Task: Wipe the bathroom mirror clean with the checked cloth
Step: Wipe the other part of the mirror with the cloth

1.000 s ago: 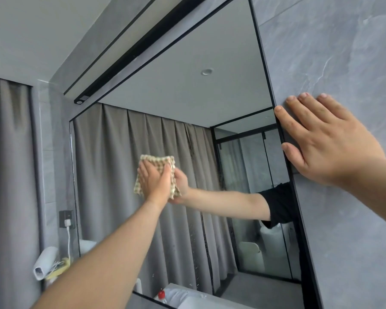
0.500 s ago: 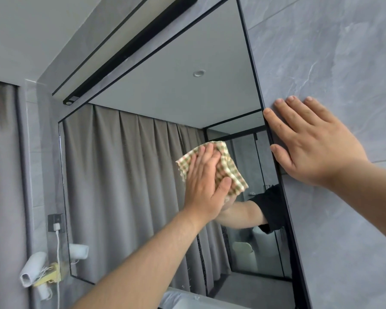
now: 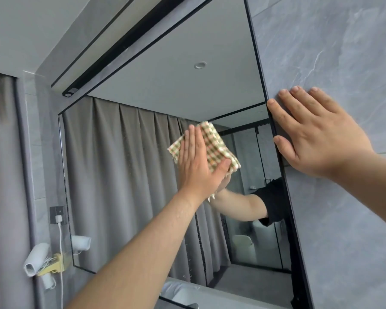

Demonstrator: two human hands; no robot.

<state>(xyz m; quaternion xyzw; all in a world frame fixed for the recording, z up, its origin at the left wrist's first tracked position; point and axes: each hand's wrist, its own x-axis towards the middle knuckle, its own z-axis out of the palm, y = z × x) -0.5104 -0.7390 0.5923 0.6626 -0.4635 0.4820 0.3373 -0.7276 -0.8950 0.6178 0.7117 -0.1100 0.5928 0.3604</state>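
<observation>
Pressing with straight fingers, the left hand (image 3: 195,161) is sliding the checked cloth (image 3: 218,148) across the mirror (image 3: 125,175), now nearer its right edge than a second ago. The right hand (image 3: 316,134) is bracing flat on the wall tile (image 3: 332,52). Lower glass probably remains unwiped.

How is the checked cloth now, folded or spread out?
Folded: the cloth shows layered edges at its lower right corner, by the left hand.

No readable text, labels or signs anywhere.
</observation>
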